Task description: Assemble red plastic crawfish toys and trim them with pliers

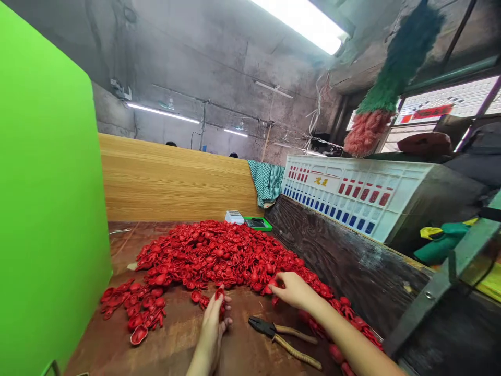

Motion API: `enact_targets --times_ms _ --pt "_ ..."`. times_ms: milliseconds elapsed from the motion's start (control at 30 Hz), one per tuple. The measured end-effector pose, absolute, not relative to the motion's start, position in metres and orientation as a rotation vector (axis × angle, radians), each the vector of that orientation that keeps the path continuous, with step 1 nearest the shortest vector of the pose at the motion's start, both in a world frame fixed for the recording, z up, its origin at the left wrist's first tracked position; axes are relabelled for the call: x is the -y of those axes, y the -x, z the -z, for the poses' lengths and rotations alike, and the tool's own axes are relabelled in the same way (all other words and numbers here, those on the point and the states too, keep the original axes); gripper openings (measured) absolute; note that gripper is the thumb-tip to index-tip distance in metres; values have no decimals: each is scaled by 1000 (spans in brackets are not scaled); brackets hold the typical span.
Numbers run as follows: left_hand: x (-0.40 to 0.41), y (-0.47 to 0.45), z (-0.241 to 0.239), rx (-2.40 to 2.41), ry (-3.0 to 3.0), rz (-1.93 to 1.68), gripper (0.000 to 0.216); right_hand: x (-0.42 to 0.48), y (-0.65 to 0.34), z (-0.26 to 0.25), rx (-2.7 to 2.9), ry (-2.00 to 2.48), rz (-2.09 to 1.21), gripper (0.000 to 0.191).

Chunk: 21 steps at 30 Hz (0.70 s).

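Red moulded pieces (211, 256) lie heaped on a brown worktop (176, 339), with pliers (270, 328) just below them. The left hand (211, 329) pinches one red piece (220, 300) between fingers and thumb just clear of the heap, a neat hold for tangled pieces; the right hand (299, 291) rests its fingertips (282, 280) at the heap's edge, though whether they grip anything cannot be told

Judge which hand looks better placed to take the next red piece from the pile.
Right, I'd judge. The right hand is at the edge of the pile of red moulded pieces, its fingers among them. The left hand sits further off, already occupied holding a red piece.
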<state>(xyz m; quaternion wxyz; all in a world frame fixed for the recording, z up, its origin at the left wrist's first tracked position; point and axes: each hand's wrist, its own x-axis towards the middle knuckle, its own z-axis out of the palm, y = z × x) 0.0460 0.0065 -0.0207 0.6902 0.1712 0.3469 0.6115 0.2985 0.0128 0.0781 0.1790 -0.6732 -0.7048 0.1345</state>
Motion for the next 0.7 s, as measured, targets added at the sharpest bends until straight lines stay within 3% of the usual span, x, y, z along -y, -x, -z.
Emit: enact_targets --times_ms 100,200,300,500,700 --pt "-6 -35 15 -768 -329 -1355 25 -8 -288 -84 1907 1620 -647 40" --pt "-2 -35 12 -782 -317 -1350 18 -8 -265 -74 1708 1388 -899 66" --pt "2 -36 12 -750 -363 -1339 32 -15 -235 -63 1493 1218 -1082 78" --pt "-1 -36 21 -744 -457 -1311 61 -25 -195 -83 1209 869 -1368 67" --pt "-2 -35 27 -783 -433 -1284 61 -5 -196 -126 949 533 -1496 51"
